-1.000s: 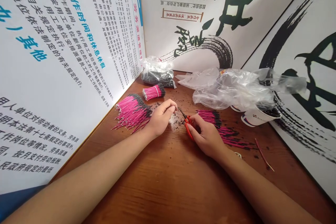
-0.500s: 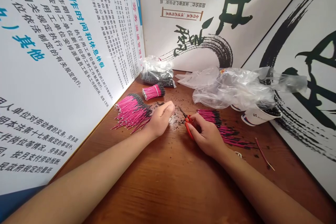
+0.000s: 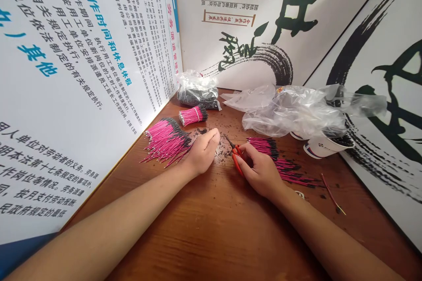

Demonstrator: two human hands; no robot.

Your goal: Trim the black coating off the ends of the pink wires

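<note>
My left hand (image 3: 201,150) rests on the wooden table (image 3: 211,228) with fingers curled together, beside a loose pile of pink wires with black ends (image 3: 165,139). What its fingers hold, if anything, is hidden. My right hand (image 3: 260,170) grips red-handled snips (image 3: 234,154), their dark blades pointing toward the left hand. Black trimmings (image 3: 224,149) lie scattered between the hands. Another heap of pink wires (image 3: 280,162) lies just behind the right hand.
A tied bundle of pink wires (image 3: 193,115) and a bag of dark pieces (image 3: 197,92) sit at the back. Crumpled clear plastic bags (image 3: 296,107) cover a paper cup (image 3: 325,145) on the right. One stray wire (image 3: 332,197) lies near printed boards (image 3: 82,74) enclosing the table.
My left hand has lowered and curled tighter, its fingertips moving down toward the table. The right hand with the snips has barely shifted.
</note>
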